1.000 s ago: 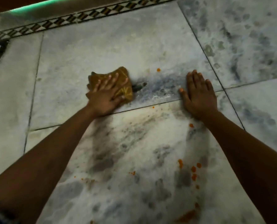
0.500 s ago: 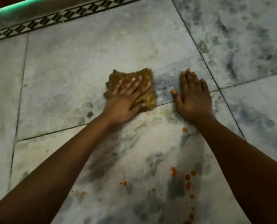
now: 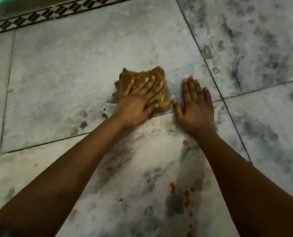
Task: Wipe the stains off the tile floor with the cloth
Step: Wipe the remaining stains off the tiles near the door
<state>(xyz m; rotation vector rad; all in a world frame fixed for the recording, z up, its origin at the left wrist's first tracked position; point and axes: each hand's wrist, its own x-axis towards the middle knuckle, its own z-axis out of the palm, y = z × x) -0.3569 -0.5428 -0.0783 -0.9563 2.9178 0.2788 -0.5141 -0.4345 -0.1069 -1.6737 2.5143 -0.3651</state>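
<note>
- A person's left hand point(image 3: 138, 100) pressed a folded brown cloth point(image 3: 159, 77) flat against the tile floor point(image 3: 70, 69), fingers straight and spread across the top of it, apparently so the whole pad bore down on the marble as it scrubbed.
- The cloth lay on the far tile, its near edge just beyond the grout line point(image 3: 45, 142) that crossed the floor from left to right, with the heel of the hand reaching back to that line.
- The right hand point(image 3: 196, 106) rested palm down just beside the cloth, fingers straight and slightly parted, holding nothing; it straddled the same grout line and looked placed there to prop the person's weight while the other arm worked.
- The thumb of the right hand lay close to the cloth's right edge, though whether it touched could not be told.
- Orange spots point(image 3: 186, 194) dotted the near tile toward the floor's near edge, one more spot point(image 3: 185, 142) lay just behind the right wrist, and dark smudges point(image 3: 83, 124) marked the far tile left of the left wrist; all appeared unwiped, suggesting much of the job remained.
- A patterned border point(image 3: 39, 16) ran along the floor's far edge, well apart from the work.
</note>
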